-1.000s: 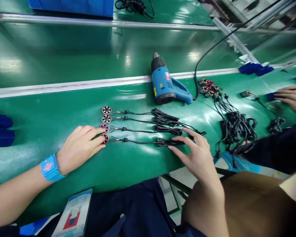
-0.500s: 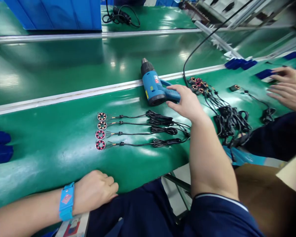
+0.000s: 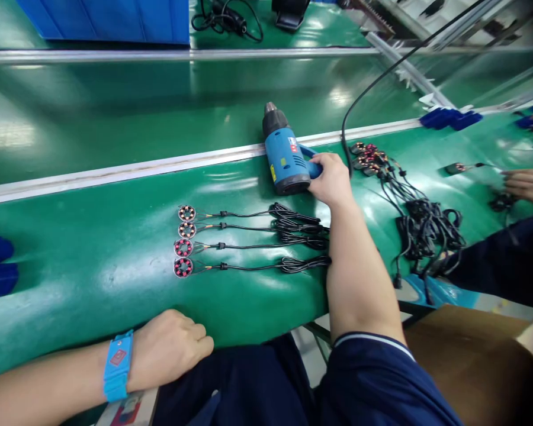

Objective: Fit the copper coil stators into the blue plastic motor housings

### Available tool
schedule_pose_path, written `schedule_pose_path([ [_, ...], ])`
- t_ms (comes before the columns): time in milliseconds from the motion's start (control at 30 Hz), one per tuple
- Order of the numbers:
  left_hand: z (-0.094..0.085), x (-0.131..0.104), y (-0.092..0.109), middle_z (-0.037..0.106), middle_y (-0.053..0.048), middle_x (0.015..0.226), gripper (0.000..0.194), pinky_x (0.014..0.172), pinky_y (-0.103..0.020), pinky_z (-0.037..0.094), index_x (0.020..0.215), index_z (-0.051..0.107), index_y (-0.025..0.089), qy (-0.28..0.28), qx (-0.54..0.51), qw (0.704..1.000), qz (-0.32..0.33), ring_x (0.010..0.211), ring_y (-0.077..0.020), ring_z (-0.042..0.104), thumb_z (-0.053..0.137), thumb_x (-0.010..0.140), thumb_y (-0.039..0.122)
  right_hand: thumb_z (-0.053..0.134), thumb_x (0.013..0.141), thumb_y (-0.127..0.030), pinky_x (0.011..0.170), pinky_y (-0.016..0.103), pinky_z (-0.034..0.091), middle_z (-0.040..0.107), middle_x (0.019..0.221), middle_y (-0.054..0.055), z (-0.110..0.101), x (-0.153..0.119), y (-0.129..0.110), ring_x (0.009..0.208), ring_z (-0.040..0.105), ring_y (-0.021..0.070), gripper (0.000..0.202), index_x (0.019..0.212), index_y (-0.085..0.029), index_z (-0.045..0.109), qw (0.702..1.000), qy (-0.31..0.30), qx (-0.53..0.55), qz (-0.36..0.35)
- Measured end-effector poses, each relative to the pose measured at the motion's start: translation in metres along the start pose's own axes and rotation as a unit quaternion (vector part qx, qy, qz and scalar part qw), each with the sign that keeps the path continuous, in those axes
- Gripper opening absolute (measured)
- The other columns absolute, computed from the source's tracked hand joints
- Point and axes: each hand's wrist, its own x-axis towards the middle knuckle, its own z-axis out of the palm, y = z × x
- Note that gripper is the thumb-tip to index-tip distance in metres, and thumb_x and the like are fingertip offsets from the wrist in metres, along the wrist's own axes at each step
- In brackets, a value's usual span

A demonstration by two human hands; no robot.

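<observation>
1. Heat gun (image 3: 285, 161): blue body w/ dark nozzle, lying on its side on the green surface (image 3: 93, 260), just beside the pale metal rail (image 3: 115, 171) that runs across the surface.
2. Orientation: long axis of barrel runs near-to-far, slightly tilted; nozzle points away from the person, toward the far-left. Rear end cap faces the person. Handle sticks out to the right.
3. Right hand (image 3: 333, 177): fingers wrapped around the heat gun handle, gripping it. Gun body sits immediately left of this hand; forearm reaches over the near edge of the surface.
4. Left hand (image 3: 171, 346): loosely curled into a fist, holding nothing, resting at the near edge of the surface, well apart from the heat gun. Blue wrist strap (image 3: 116, 365) on that wrist.
5. Four small round motor stators (image 3: 184, 239) w/ black leads lie in a row btw. the two hands, leads running left-to-right, coiled ends near the right forearm.
6. Black power cord (image 3: 382, 77) leaves the handle area and runs up to the far right.
7. Right of the gun: a pile of further stators w/ tangled cables (image 3: 420, 222).
8. Co-worker's hand (image 3: 530, 184) at the right edge, flat on the surface; grip state not discernible.
</observation>
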Motion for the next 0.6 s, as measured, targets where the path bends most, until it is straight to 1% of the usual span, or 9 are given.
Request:
schedule_pose_path([
  [167, -0.001, 0.001, 0.001, 0.058, 0.003, 0.068, 0.021, 0.052, -0.037, 0.038, 0.077, 0.048, 0.022, 0.002, 0.002, 1.0, -0.002, 0.057, -0.0171, 0.056, 0.052, 0.094, 0.009, 0.067, 0.063, -0.028, 0.102, 0.05, 0.049, 0.064, 0.116, 0.013, -0.002, 0.001, 0.001, 0.11, 0.061, 0.0332, 0.04, 0.102, -0.019, 0.066, 0.999, -0.005, 0.04, 0.014],
  [367, -0.001, 0.0, 0.0, 0.058, 0.004, 0.069, 0.021, 0.053, -0.036, 0.036, 0.077, 0.048, 0.022, -0.009, 0.007, 1.0, -0.007, 0.057, -0.0176, 0.056, 0.056, 0.093, 0.011, 0.065, 0.058, -0.024, 0.091, 0.049, 0.052, 0.067, 0.109, 0.011, -0.002, 0.007, -0.004, 0.097, 0.063, 0.032, 0.049, 0.106, -0.014, 0.07, 0.993, -0.047, 0.077, 0.071],
  [467, -0.002, 0.001, 0.0, 0.058, 0.004, 0.068, 0.022, 0.052, -0.035, 0.035, 0.075, 0.046, 0.022, -0.007, 0.008, 1.0, -0.009, 0.055, -0.0171, 0.056, 0.055, 0.092, 0.01, 0.065, 0.063, -0.024, 0.09, 0.047, 0.052, 0.068, 0.108, 0.011, -0.004, 0.009, -0.009, 0.097, 0.062, 0.0316, 0.048, 0.11, -0.013, 0.068, 0.994, -0.068, 0.058, 0.058],
  [600, 0.0, 0.0, 0.003, 0.06, 0.003, 0.068, 0.022, 0.052, -0.035, 0.036, 0.076, 0.048, 0.023, 0.004, 0.005, 1.0, -0.015, 0.056, -0.0185, 0.059, 0.052, 0.09, 0.007, 0.066, 0.077, -0.022, 0.097, 0.05, 0.046, 0.064, 0.123, 0.018, -0.012, 0.004, -0.027, 0.11, 0.058, 0.0366, 0.055, 0.13, -0.011, 0.059, 0.992, -0.109, -0.056, -0.004],
])
